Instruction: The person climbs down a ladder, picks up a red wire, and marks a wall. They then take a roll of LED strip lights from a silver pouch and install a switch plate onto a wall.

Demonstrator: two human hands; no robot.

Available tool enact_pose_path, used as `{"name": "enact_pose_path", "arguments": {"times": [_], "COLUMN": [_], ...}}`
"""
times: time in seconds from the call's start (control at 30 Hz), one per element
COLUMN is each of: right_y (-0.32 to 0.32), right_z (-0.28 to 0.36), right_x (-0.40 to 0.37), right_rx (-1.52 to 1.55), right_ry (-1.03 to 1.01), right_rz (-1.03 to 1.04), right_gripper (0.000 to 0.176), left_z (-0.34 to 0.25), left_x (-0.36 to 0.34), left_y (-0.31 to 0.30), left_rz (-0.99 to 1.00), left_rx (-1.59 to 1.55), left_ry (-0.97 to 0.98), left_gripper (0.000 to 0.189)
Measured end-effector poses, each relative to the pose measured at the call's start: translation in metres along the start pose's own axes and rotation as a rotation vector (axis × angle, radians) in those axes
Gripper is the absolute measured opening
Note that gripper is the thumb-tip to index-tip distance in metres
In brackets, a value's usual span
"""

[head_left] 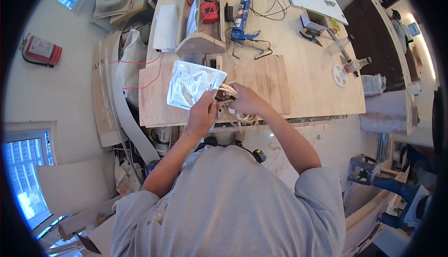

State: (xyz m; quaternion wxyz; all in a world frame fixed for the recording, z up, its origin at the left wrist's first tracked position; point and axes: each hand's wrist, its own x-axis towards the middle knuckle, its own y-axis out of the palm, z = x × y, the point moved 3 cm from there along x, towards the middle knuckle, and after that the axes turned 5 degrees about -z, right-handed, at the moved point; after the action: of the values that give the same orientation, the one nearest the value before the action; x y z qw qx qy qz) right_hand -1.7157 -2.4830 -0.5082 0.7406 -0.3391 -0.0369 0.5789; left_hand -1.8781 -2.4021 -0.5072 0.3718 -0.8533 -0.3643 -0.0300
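My left hand (203, 113) is closed on the lower right edge of a silver foil bag (191, 85) with printing on its front. The bag tilts over the near part of the wooden workbench (308, 93). Just to the right, my right hand (248, 100) grips a coiled beige strip (227, 89). Its loops rise between the two hands, right at the bag's edge, and more of the coil hangs below the right hand. Part of the coil is hidden by my fingers. Behind the hands lies a flat wooden board (275, 77) on the bench.
A wooden tool tote (200, 47) with a red meter stands behind the bag. Beside it are a caulking gun (245, 35), pliers (310, 36), a white reel (339, 76) and glass bottles (358, 64). A red wire (144, 63) trails off the left edge.
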Motion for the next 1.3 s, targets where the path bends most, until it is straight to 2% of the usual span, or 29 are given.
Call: {"name": "enact_pose_path", "arguments": {"times": [0.07, 0.1, 0.13, 0.23, 0.27, 0.37, 0.4, 0.5, 0.53, 0.63, 0.73, 0.83, 1.03, 1.13, 1.23, 1.3], "right_y": [0.008, 0.009, 0.01, 0.008, 0.006, 0.004, 0.004, 0.021, 0.029, 0.051, 0.068, 0.079, 0.087, 0.09, 0.1, 0.102], "right_z": [0.013, 0.023, 0.034, 0.067, 0.077, 0.1, 0.105, 0.093, 0.088, 0.074, 0.068, 0.066, 0.062, 0.064, 0.053, 0.049], "right_x": [-0.008, -0.014, -0.022, -0.034, -0.036, -0.038, -0.037, -0.023, -0.019, -0.009, -0.007, -0.006, 0.003, 0.004, 0.016, 0.017], "right_rx": [-0.11, -0.169, -0.228, -0.428, -0.498, -0.646, -0.684, -0.875, -0.895, -0.926, -0.918, -0.926, -0.939, -0.935, -0.93, -0.959], "right_ry": [0.054, 0.004, -0.048, -0.202, -0.268, -0.413, -0.452, -0.564, -0.615, -0.733, -0.784, -0.838, -0.89, -0.828, -0.728, -0.724], "right_rz": [-0.078, -0.151, -0.224, -0.436, -0.513, -0.663, -0.696, -0.708, -0.718, -0.685, -0.598, -0.577, -0.547, -0.397, -0.363, -0.353], "right_gripper": [0.057, 0.057, 0.058, 0.057, 0.057, 0.056, 0.057, 0.056, 0.052, 0.047, 0.049, 0.046, 0.038, 0.045, 0.044, 0.044], "left_z": [-0.001, -0.001, 0.0, -0.012, -0.008, -0.014, -0.015, 0.006, 0.014, 0.028, 0.037, 0.059, 0.073, 0.076, 0.083, 0.082], "left_x": [-0.001, -0.002, -0.003, 0.006, 0.008, 0.021, 0.022, 0.009, 0.0, -0.026, -0.049, -0.058, -0.068, -0.072, -0.075, -0.076], "left_y": [0.001, 0.0, -0.001, -0.019, -0.021, -0.024, -0.024, -0.009, -0.007, -0.008, -0.025, -0.028, -0.033, -0.03, -0.024, -0.026], "left_rz": [-0.043, -0.066, -0.099, -0.189, -0.195, -0.323, -0.281, -0.37, -0.359, -0.322, -0.277, -0.185, -0.215, -0.213, -0.266, -0.273], "left_rx": [-0.069, -0.103, -0.1, -0.116, -0.13, -0.454, -0.55, -0.919, -0.88, -1.084, -1.286, -0.817, -0.69, -0.686, -0.857, -0.843], "left_ry": [-0.152, -0.229, -0.201, -0.188, -0.21, -0.261, -0.254, -0.385, -0.395, -0.544, -0.88, -0.957, -0.894, -0.946, -0.97, -1.001], "left_gripper": [0.048, 0.051, 0.062, 0.068, 0.075, 0.084, 0.086, 0.083, 0.077, 0.065, 0.048, 0.038, 0.03, 0.029, 0.034, 0.042]}}
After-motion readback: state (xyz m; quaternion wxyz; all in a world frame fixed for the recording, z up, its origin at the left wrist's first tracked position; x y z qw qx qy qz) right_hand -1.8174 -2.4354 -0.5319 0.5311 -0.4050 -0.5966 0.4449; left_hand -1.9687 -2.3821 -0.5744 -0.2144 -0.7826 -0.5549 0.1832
